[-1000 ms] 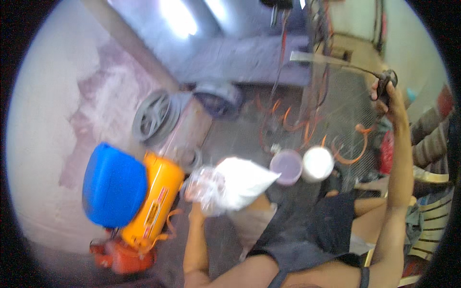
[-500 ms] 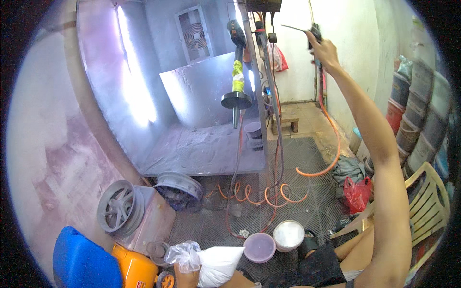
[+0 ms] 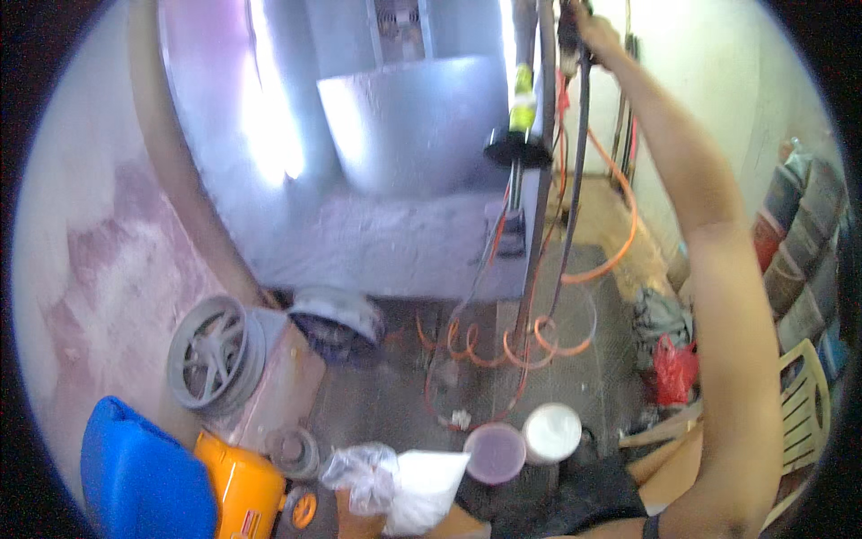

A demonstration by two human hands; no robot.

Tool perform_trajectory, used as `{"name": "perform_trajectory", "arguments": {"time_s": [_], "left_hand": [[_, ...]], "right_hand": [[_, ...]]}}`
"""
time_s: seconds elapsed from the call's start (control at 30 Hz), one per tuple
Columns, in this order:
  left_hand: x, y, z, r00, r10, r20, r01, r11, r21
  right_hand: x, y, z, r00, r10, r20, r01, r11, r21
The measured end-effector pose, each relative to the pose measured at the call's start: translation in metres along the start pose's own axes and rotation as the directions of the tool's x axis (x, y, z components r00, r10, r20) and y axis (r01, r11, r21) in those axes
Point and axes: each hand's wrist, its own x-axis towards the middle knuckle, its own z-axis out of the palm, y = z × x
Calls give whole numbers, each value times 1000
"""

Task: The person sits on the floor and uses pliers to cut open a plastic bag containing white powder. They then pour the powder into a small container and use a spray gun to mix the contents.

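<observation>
My right arm reaches far up and forward. My right hand (image 3: 600,43), blurred at the top edge, is closed round a black handle; half a second ago this was plainly an air blow gun (image 3: 572,34) with a thin nozzle. A dark hanging hose (image 3: 579,135) runs down right beside it. An orange air hose (image 3: 630,211) loops below. Left of my hand hangs a rod tool with yellow tape (image 3: 522,112) and a black disc (image 3: 518,149). My left hand does not show. A clear bag of white powder (image 3: 426,490) lies over bare skin, seemingly my left leg.
A grey metal booth (image 3: 386,247) stands ahead. Grey wheel rims (image 3: 211,352) (image 3: 337,323), an orange machine (image 3: 238,485) and a blue container (image 3: 144,476) are at left. Two tubs (image 3: 496,454) (image 3: 552,433) sit in front. Coiled orange hose (image 3: 489,350) trails across the floor. A plastic chair (image 3: 804,404) is right.
The view has shifted, so the booth and hanging tool appear further right. My right hand has moved left with the blow gun, up against the hanging hoses.
</observation>
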Motion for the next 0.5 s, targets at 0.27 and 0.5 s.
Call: {"name": "perform_trajectory", "arguments": {"time_s": [0.27,0.5], "left_hand": [[2,46,-51,998,-58,-30,33,848,-528],[19,71,-75,990,-121,-65,-49,127,-991]], "right_hand": [[-172,78,25,925,-238,-297,360,799,482],[-533,133,23,906,8,422,-364,522,772]]}}
